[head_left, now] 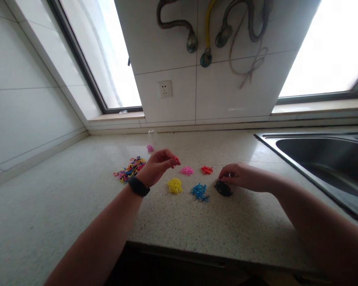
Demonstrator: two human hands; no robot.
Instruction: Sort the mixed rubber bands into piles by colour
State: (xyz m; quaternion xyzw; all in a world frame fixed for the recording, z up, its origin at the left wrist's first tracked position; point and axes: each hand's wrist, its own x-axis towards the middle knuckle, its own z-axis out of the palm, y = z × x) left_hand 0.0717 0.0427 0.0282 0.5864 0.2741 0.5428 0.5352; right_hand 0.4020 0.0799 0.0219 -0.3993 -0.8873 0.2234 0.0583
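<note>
A red band seems pinched in the left hand.

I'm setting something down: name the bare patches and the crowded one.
Bare: counter between the left wall and mixed pile; behind the red pile, up to the back wall. Crowded: mixed pile across to the black pile by the right hand, with left hand, pink pile, yellow pile and blue pile between.
</note>
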